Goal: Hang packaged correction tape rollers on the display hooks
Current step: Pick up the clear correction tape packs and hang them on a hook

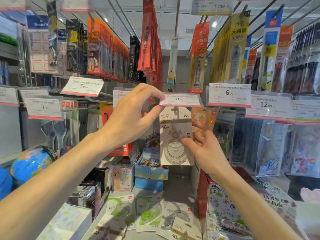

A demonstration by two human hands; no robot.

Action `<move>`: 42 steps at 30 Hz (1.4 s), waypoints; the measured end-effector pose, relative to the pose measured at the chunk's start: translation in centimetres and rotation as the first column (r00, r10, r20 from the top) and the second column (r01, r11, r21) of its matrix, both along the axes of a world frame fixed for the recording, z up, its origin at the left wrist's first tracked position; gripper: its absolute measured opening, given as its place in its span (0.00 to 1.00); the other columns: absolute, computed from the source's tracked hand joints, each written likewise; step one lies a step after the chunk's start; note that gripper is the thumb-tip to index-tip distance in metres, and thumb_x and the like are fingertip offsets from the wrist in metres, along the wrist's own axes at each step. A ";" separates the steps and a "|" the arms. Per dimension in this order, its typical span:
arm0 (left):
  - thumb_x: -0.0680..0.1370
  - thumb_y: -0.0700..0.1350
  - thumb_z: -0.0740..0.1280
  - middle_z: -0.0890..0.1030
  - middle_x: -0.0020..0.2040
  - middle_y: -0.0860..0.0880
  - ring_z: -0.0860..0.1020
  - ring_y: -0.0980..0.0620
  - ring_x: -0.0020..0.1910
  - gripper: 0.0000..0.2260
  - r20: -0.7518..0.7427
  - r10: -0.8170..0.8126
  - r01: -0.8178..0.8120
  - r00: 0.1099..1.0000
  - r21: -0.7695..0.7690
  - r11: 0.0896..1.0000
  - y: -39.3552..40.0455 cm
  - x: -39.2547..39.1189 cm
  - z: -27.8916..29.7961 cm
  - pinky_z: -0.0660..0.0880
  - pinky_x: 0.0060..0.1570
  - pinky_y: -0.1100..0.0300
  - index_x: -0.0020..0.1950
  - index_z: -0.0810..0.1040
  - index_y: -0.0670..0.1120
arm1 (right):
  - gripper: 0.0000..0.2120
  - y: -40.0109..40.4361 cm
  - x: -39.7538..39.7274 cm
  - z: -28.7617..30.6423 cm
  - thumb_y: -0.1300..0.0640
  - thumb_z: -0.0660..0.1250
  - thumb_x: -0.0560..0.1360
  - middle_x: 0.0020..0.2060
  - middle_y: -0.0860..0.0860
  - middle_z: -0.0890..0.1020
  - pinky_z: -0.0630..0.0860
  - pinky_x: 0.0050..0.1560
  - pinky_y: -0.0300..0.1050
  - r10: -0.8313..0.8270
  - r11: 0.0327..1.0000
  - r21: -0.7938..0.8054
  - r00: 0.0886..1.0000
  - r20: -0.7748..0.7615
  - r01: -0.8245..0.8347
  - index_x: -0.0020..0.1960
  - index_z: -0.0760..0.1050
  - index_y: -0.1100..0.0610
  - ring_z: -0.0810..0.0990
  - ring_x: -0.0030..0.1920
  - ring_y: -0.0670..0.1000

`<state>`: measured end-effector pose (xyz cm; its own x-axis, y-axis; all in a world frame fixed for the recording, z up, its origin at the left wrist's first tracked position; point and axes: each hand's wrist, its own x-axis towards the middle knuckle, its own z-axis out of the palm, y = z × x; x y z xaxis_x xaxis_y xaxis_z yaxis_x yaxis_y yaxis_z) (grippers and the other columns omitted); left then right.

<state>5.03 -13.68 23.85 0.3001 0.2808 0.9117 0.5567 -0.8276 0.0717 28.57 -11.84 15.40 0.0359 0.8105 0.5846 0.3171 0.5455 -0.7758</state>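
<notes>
Now, from my remote view: left hand (133,116) pinches 8.00 price tag (181,99), tipping it up. Right hand (202,146) grips correction tape pack (175,139), upright, long axis vertical, hang-hole just under tag at hook (175,111). Spare packs (180,220) on shelf (180,191) below. Room tight, neighbouring orange pack (204,118) beside.

Single head view, wide-angle, facing forward, close to hook display (174,108); shelf (178,189) below.
</notes>
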 end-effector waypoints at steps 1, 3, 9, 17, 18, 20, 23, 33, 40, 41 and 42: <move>0.81 0.42 0.69 0.80 0.58 0.52 0.80 0.56 0.53 0.08 0.017 -0.008 0.008 1.000 -0.009 1.000 0.0 -0.1 -0.4 0.79 0.45 0.59 0.60 0.80 0.47 | 0.29 0.1 -0.1 -0.3 0.57 0.71 0.81 0.59 0.46 0.86 0.81 0.61 0.38 -0.022 1.000 0.014 1.000 0.004 0.021 0.76 0.62 0.46 0.85 0.57 0.40; 0.79 0.39 0.70 0.81 0.56 0.53 0.80 0.57 0.53 0.10 0.096 -0.031 0.035 0.995 -0.044 0.998 0.0 -0.3 -1.4 0.79 0.44 0.65 0.60 0.81 0.47 | 0.33 0.3 -0.4 -0.7 0.59 0.70 0.81 0.57 0.45 0.85 0.78 0.51 0.27 -0.058 0.998 0.033 0.998 0.022 0.058 0.80 0.59 0.45 0.85 0.50 0.34; 0.78 0.36 0.70 0.82 0.50 0.53 0.80 0.56 0.50 0.08 0.293 -0.052 0.068 0.955 -0.042 0.997 -0.2 0.3 -6.5 0.76 0.41 0.70 0.55 0.80 0.46 | 0.34 1.1 -0.4 -1.1 0.63 0.66 0.81 0.49 0.27 0.85 0.81 0.41 0.32 -0.130 0.990 0.069 0.990 0.054 0.126 0.80 0.61 0.38 0.85 0.50 0.34; 0.82 0.56 0.66 0.75 0.66 0.59 0.73 0.74 0.58 0.21 0.222 0.051 0.061 0.974 -0.470 0.880 5.4 3.1 -10.4 0.76 0.57 0.67 0.74 0.66 0.62 | 0.34 3.1 -1.5 -1.9 0.56 0.66 0.83 0.62 0.42 0.84 0.74 0.41 0.21 -0.178 0.984 0.022 0.982 0.066 0.177 0.82 0.56 0.37 0.78 0.50 0.22; 0.82 0.60 0.64 0.74 0.68 0.60 0.71 0.78 0.57 0.24 0.209 0.026 0.084 0.977 -0.502 0.861 6.1 3.6 -10.1 0.73 0.52 0.74 0.77 0.60 0.66 | 0.33 3.5 -1.7 -1.9 0.54 0.67 0.82 0.63 0.42 0.82 0.76 0.44 0.23 -0.195 0.981 0.031 0.978 0.069 0.194 0.82 0.56 0.39 0.78 0.49 0.22; 0.82 0.65 0.60 0.72 0.73 0.60 0.75 0.75 0.58 0.27 0.198 -0.021 0.126 0.980 -0.533 0.837 7.3 4.2 -9.5 0.70 0.49 0.79 0.77 0.50 0.73 | 0.34 3.9 -2.1 -2.1 0.54 0.66 0.82 0.69 0.43 0.79 0.81 0.56 0.38 -0.241 0.970 0.032 0.966 0.091 0.239 0.82 0.55 0.42 0.82 0.53 0.31; 0.81 0.67 0.58 0.67 0.79 0.56 0.79 0.64 0.56 0.29 0.228 -0.053 0.162 0.972 -0.493 0.855 8.6 4.6 -9.1 0.67 0.43 0.81 0.72 0.40 0.80 | 0.35 4.9 -2.4 -2.7 0.53 0.64 0.83 0.77 0.47 0.72 0.76 0.68 0.51 -0.283 0.959 0.040 0.944 0.168 0.280 0.82 0.49 0.35 0.77 0.70 0.50; 0.83 0.57 0.63 0.63 0.73 0.64 0.63 0.61 0.73 0.31 0.294 -0.095 0.240 0.951 -0.511 0.826 12.6 5.2 -9.3 0.57 0.52 0.87 0.82 0.50 0.63 | 0.31 7.5 -2.9 -1.8 0.46 0.60 0.85 0.51 0.33 0.80 0.71 0.38 0.28 -0.340 0.941 0.051 0.925 0.169 0.336 0.83 0.51 0.40 0.79 0.41 0.32; 0.83 0.61 0.62 0.65 0.81 0.47 0.65 0.45 0.78 0.32 0.291 -0.021 0.203 0.956 -0.613 0.764 15.9 6.1 -9.1 0.59 0.63 0.60 0.82 0.48 0.63 | 0.34 9.9 -4.0 -1.2 0.49 0.59 0.86 0.49 0.54 0.85 0.77 0.47 0.45 -0.374 0.918 -0.053 0.902 0.213 0.393 0.84 0.42 0.46 0.81 0.43 0.54; 0.83 0.61 0.62 0.65 0.81 0.47 0.65 0.44 0.78 0.32 0.285 -0.017 0.197 0.958 -0.616 0.763 16.0 6.2 -9.1 0.60 0.62 0.60 0.82 0.48 0.63 | 0.34 10.1 -4.0 -1.3 0.50 0.60 0.85 0.61 0.56 0.84 0.78 0.57 0.47 -0.364 0.924 -0.055 0.914 0.178 0.379 0.84 0.44 0.46 0.82 0.52 0.56; 0.83 0.61 0.62 0.65 0.81 0.47 0.65 0.44 0.78 0.32 0.283 -0.014 0.194 0.959 -0.619 0.761 16.1 6.2 -9.1 0.60 0.62 0.60 0.82 0.48 0.63 | 0.33 10.3 -3.9 -1.3 0.50 0.60 0.85 0.69 0.55 0.80 0.76 0.63 0.47 -0.356 0.929 -0.054 0.922 0.149 0.367 0.84 0.46 0.45 0.81 0.59 0.57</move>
